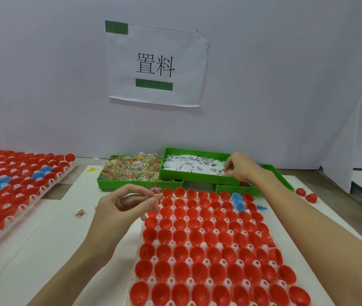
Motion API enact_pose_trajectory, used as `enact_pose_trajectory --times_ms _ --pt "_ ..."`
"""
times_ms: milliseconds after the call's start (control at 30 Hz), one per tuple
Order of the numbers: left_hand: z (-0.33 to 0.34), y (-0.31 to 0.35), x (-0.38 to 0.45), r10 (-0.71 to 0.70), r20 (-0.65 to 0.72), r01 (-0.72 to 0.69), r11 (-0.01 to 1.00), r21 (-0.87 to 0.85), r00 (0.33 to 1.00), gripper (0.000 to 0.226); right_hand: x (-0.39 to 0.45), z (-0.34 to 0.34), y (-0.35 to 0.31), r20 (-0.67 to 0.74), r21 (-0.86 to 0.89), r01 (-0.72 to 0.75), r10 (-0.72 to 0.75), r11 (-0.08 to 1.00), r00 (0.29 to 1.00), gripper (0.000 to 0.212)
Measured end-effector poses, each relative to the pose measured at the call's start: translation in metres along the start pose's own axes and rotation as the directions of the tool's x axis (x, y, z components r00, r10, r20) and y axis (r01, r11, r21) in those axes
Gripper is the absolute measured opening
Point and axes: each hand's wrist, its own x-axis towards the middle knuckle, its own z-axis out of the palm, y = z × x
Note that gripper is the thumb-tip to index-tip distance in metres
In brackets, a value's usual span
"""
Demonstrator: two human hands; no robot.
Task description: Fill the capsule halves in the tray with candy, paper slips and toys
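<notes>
A clear tray (151, 281) in front of me holds rows of red capsule halves (199, 239), with two blue halves (237, 200) near its far right corner. My left hand (127, 204) hovers over the tray's far left corner and pinches a small clear candy packet (152, 198). My right hand (240, 166) reaches into the green bin of white paper slips (191, 165), its fingers pinching at slips near the bin's right end. The candy bin (131, 167) stands left of it. A third green bin (270, 180) lies mostly hidden behind my right hand.
A second tray of red and blue capsule halves (16, 184) sits at the left. A loose candy packet (80, 212) lies on the white board. Two red halves (306, 195) lie at the right, a blue toy (261, 208) by the tray. A white wall with a paper sign (155, 65) stands behind.
</notes>
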Motion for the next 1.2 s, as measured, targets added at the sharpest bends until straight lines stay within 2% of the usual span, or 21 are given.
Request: enact_pose_trajectory --times_ms 133,267,367,433,533,567,600,667,733,800,933,1067,1200 --pt "0.0 0.001 -0.001 -0.005 0.004 0.005 1.0 -0.006 1.0 0.009 -0.002 -0.001 -0.003 -0.018 -0.107 0.07 -0.073 0.992 0.997 0.008" --pt "0.0 0.001 -0.002 -0.013 0.013 0.013 1.0 -0.01 1.0 0.012 -0.003 -0.006 -0.015 0.027 -0.315 0.142 -0.141 0.938 0.99 0.007" --pt "0.0 0.0 -0.001 -0.013 0.022 0.014 1.0 -0.021 1.0 0.016 -0.003 -0.008 -0.017 0.037 -0.359 0.125 -0.12 0.925 0.992 0.02" --pt "-0.001 0.0 0.0 -0.01 0.016 0.01 1.0 -0.017 1.0 0.019 -0.005 -0.008 -0.013 -0.023 -0.27 0.093 -0.104 0.958 0.994 0.014" --pt "-0.001 0.0 0.0 -0.008 0.031 0.009 1.0 -0.021 0.999 0.023 -0.015 -0.012 -0.006 -0.227 0.141 0.062 -0.028 0.988 0.973 0.011" --pt "0.0 0.0 -0.001 -0.01 0.047 0.012 0.999 -0.031 0.999 0.024 -0.023 -0.014 -0.008 -0.27 0.327 0.071 0.021 0.942 0.963 0.009" --pt "0.0 0.0 -0.001 -0.007 0.065 0.009 0.999 -0.031 0.998 0.023 -0.033 -0.017 -0.011 -0.257 0.516 0.079 0.067 0.853 0.964 0.008" --pt "0.002 0.002 -0.002 0.019 0.1 -0.018 1.0 -0.011 0.995 0.017 -0.062 -0.022 -0.021 -0.121 0.761 0.056 0.056 0.647 0.991 0.01" --pt "0.005 0.006 -0.005 0.039 0.128 -0.04 0.999 0.007 0.991 0.016 -0.093 -0.021 -0.03 -0.014 0.829 0.033 -0.039 0.558 0.999 0.018" --pt "0.008 0.012 -0.008 0.039 0.163 -0.042 0.999 0.013 0.986 0.017 -0.124 -0.017 -0.039 0.03 0.85 0.04 -0.124 0.525 0.992 0.021" --pt "0.019 0.019 -0.019 0.072 0.253 -0.085 0.996 0.041 0.965 0.015 -0.174 -0.004 -0.06 0.013 0.824 0.121 -0.234 0.553 0.972 0.017" --pt "0.031 0.016 -0.03 0.082 0.369 -0.119 0.99 0.078 0.926 0.014 -0.198 0.0 -0.079 -0.025 0.827 0.201 -0.322 0.526 0.946 0.008" --pt "0.04 0.012 -0.035 0.136 0.289 -0.165 0.983 0.079 0.948 0.014 -0.206 -0.002 -0.083 -0.023 0.856 0.203 -0.356 0.476 0.934 0.009"
